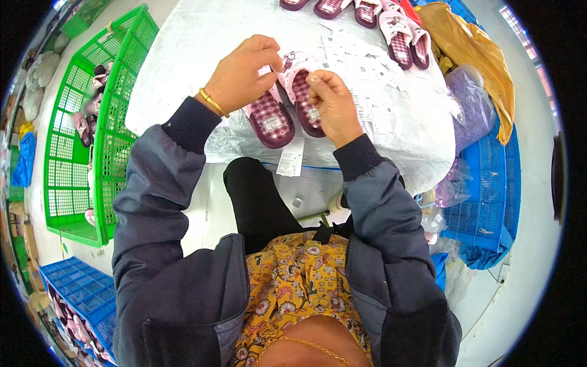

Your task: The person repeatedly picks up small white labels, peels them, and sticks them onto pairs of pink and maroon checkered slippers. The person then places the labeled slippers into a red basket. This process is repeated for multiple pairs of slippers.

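Observation:
A pair of slippers with pink uppers and maroon checked insoles lies on the white covered table, heels toward me: a left slipper (271, 124) and a right slipper (304, 96). My left hand (241, 70) is curled above the left slipper's upper, partly covering it. Its fingers are closed, and anything between them is too small to make out. My right hand (335, 105) pinches with thumb and forefinger at the right slipper's outer side. Whatever is in that pinch cannot be made out. White paper tags (290, 158) hang over the table's near edge just below the heels.
Loose white tags (361, 67) are spread on the table (183, 55) to the right. More slippers (400, 40) line its far side. A green crate (125, 122) stands left, a blue crate (82, 287) lower left, and blue crates (480, 189) with plastic bags (471, 104) at right.

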`<act>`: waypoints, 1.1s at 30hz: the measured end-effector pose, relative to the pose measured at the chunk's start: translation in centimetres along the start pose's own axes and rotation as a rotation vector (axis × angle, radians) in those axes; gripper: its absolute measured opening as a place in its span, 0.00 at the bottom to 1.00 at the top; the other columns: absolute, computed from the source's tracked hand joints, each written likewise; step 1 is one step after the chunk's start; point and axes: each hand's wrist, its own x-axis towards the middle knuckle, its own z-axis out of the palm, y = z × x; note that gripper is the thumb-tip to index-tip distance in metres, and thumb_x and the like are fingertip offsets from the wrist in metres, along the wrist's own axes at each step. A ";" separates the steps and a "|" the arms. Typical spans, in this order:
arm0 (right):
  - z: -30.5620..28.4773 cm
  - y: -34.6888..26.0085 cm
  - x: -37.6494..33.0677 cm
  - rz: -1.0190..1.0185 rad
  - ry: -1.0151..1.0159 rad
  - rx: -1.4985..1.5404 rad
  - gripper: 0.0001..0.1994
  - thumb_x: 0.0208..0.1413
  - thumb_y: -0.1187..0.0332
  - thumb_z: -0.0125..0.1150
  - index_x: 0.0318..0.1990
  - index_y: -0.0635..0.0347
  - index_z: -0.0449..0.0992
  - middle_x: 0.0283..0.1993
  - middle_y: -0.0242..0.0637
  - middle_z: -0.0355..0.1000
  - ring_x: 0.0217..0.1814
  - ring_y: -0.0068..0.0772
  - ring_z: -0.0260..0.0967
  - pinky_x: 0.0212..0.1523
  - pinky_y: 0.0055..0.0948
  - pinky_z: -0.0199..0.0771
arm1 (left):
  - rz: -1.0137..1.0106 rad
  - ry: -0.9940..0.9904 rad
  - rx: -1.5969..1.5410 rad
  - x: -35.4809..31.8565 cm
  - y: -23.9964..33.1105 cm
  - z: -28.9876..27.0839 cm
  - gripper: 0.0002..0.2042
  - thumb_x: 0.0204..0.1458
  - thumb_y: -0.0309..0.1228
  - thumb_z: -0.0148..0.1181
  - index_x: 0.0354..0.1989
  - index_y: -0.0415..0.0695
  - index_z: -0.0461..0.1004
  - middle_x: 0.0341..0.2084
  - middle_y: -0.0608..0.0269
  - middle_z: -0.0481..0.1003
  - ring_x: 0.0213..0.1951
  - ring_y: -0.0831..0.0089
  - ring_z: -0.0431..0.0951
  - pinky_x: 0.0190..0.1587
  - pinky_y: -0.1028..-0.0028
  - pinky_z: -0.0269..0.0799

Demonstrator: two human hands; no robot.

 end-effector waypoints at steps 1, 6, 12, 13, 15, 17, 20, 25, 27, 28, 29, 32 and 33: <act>0.1 -0.2 -0.2 0.008 -0.009 -0.026 0.06 0.60 0.71 0.62 0.42 0.61 0.76 0.33 0.26 0.72 0.31 0.16 0.64 0.35 0.18 0.66 | 0.000 -0.026 0.041 -1.0 -0.5 -0.3 0.04 0.46 0.27 0.61 0.31 0.45 0.76 0.49 0.59 0.72 0.48 0.57 0.74 0.50 0.65 0.71; 3.3 -0.1 -1.7 -0.119 -0.101 -0.449 0.09 0.57 0.73 0.63 0.44 0.61 0.74 0.31 0.27 0.72 0.31 0.15 0.66 0.33 0.19 0.67 | -0.029 -0.098 0.210 -4.6 -0.9 0.7 0.06 0.44 0.28 0.63 0.33 0.48 0.81 0.54 0.58 0.71 0.59 0.56 0.68 0.58 0.62 0.65; 4.0 1.8 -1.6 -0.140 -0.049 -0.841 0.12 0.50 0.77 0.61 0.43 0.63 0.71 0.26 0.36 0.75 0.27 0.26 0.73 0.31 0.27 0.71 | -0.098 -0.101 0.275 -5.0 -0.8 2.3 0.12 0.46 0.30 0.61 0.41 0.54 0.81 0.57 0.63 0.69 0.57 0.57 0.69 0.57 0.59 0.64; 4.1 2.1 -1.4 -0.178 -0.029 -0.900 0.13 0.48 0.78 0.60 0.43 0.64 0.70 0.24 0.40 0.74 0.27 0.35 0.75 0.30 0.32 0.72 | -0.121 -0.128 0.274 -4.9 -0.8 2.5 0.13 0.46 0.30 0.60 0.41 0.55 0.81 0.57 0.63 0.69 0.56 0.57 0.69 0.56 0.59 0.64; 4.4 1.9 -1.4 -0.195 -0.030 -0.977 0.13 0.48 0.79 0.59 0.42 0.63 0.69 0.25 0.42 0.74 0.28 0.39 0.75 0.30 0.35 0.72 | -0.146 -0.161 0.273 -4.8 -1.1 2.8 0.13 0.46 0.31 0.59 0.42 0.56 0.81 0.55 0.63 0.70 0.54 0.57 0.69 0.55 0.59 0.64; 4.5 2.0 -1.3 -0.221 -0.011 -1.047 0.13 0.47 0.79 0.58 0.42 0.63 0.69 0.24 0.43 0.73 0.28 0.43 0.75 0.30 0.38 0.71 | -0.151 -0.171 0.273 -4.6 -1.4 3.2 0.14 0.46 0.31 0.58 0.42 0.57 0.81 0.54 0.62 0.70 0.54 0.57 0.70 0.55 0.59 0.64; 4.6 2.4 -1.3 -0.265 0.030 -1.112 0.12 0.46 0.80 0.58 0.40 0.62 0.69 0.24 0.43 0.71 0.28 0.47 0.74 0.29 0.42 0.71 | -0.179 -0.199 0.266 -4.2 -1.2 3.1 0.15 0.45 0.32 0.58 0.43 0.57 0.81 0.52 0.60 0.71 0.54 0.57 0.70 0.55 0.58 0.64; 4.7 2.4 -1.1 -0.283 0.026 -1.138 0.13 0.44 0.81 0.58 0.39 0.62 0.68 0.23 0.44 0.70 0.27 0.48 0.72 0.29 0.43 0.70 | -0.187 -0.196 0.257 -4.3 -1.5 3.2 0.15 0.45 0.32 0.58 0.43 0.57 0.81 0.51 0.59 0.71 0.54 0.55 0.70 0.55 0.58 0.64; 4.8 2.2 -1.1 -0.263 0.023 -1.138 0.13 0.43 0.81 0.58 0.39 0.62 0.69 0.24 0.44 0.70 0.27 0.49 0.72 0.29 0.43 0.70 | -0.193 -0.202 0.255 -4.2 -1.5 3.2 0.15 0.45 0.33 0.58 0.43 0.57 0.81 0.52 0.58 0.71 0.54 0.55 0.70 0.56 0.58 0.64; 4.8 2.1 -1.1 -0.253 0.022 -1.137 0.13 0.43 0.82 0.58 0.39 0.62 0.69 0.24 0.44 0.70 0.28 0.49 0.72 0.29 0.43 0.70 | -0.194 -0.201 0.257 -4.2 -1.5 3.3 0.15 0.45 0.33 0.58 0.43 0.57 0.81 0.52 0.58 0.71 0.54 0.55 0.70 0.56 0.58 0.64; 4.8 2.1 -1.1 -0.244 0.020 -1.142 0.13 0.43 0.82 0.58 0.39 0.62 0.69 0.24 0.44 0.70 0.28 0.49 0.72 0.29 0.43 0.70 | -0.194 -0.200 0.260 -4.2 -1.5 3.3 0.15 0.45 0.33 0.58 0.43 0.57 0.81 0.52 0.58 0.71 0.54 0.55 0.70 0.56 0.58 0.64; 4.8 2.0 -1.1 -0.227 0.015 -1.148 0.13 0.43 0.81 0.58 0.39 0.62 0.69 0.24 0.45 0.70 0.28 0.49 0.72 0.30 0.44 0.70 | -0.200 -0.208 0.268 -4.2 -1.5 3.3 0.15 0.46 0.33 0.58 0.43 0.57 0.81 0.52 0.58 0.71 0.54 0.55 0.70 0.56 0.58 0.64; 4.9 1.9 -1.2 -0.224 0.016 -1.146 0.13 0.43 0.81 0.58 0.39 0.62 0.69 0.24 0.45 0.70 0.28 0.49 0.72 0.30 0.44 0.70 | -0.202 -0.213 0.270 -4.2 -1.5 3.3 0.15 0.46 0.33 0.58 0.43 0.57 0.81 0.52 0.58 0.71 0.54 0.54 0.70 0.57 0.58 0.64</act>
